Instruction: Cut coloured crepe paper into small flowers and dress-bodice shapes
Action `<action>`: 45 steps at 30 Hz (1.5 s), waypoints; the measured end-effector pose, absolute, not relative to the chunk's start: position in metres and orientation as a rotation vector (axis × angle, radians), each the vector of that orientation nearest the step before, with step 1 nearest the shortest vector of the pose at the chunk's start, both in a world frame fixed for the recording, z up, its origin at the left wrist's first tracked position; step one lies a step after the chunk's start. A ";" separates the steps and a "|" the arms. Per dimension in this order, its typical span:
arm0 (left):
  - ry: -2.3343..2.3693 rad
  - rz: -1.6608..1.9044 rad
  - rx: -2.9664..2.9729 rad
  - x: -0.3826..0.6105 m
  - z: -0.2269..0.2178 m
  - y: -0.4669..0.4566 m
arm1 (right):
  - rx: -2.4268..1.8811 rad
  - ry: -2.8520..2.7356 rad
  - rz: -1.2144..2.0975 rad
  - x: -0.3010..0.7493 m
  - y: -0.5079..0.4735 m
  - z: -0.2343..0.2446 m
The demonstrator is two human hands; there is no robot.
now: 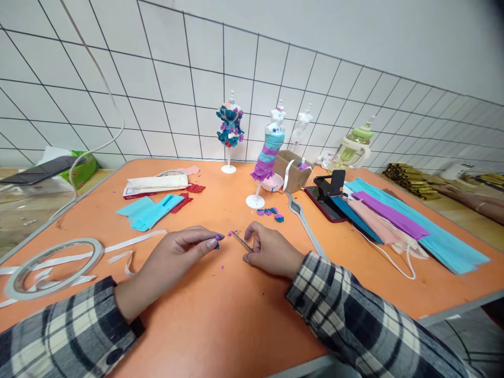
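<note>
My left hand (185,249) pinches a small purple-and-blue crumpled paper flower (217,241) between thumb and fingertips. Across from it, my right hand (271,249) is closed around small scissors (243,241), whose blades point toward the left hand. The blades and the flower are apart. Tiny purple paper scraps (230,234) lie near the blade tips. Beyond my hands, several similar paper flowers (271,211) form a short row on the orange table (205,325). Behind them stands a white mini mannequin wrapped in blue and purple paper (269,149).
Another mannequin (230,126) wears blue ruffles. To the left lie a tape roll (11,286), white strips and folded blue paper (157,211). On the right are a cardboard box (296,176), a phone (321,202), coloured paper sheets (444,236) and a bottle (352,149). Someone's arm (472,199) shows far right.
</note>
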State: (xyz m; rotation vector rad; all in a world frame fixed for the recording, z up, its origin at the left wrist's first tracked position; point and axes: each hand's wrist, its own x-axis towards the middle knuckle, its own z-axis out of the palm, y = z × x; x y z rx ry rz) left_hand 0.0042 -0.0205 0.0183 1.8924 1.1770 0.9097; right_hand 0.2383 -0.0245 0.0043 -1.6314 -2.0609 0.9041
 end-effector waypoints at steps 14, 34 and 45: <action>1.052 0.801 1.894 0.006 0.014 -0.025 | -1.489 -1.986 0.949 0.235 -0.029 0.011; 1.019 0.886 1.844 0.011 -0.005 -0.028 | -0.820 -1.108 2.032 0.221 -0.043 0.008; 0.955 1.039 2.009 0.003 0.004 -0.023 | -0.835 -1.140 1.959 0.221 -0.043 0.010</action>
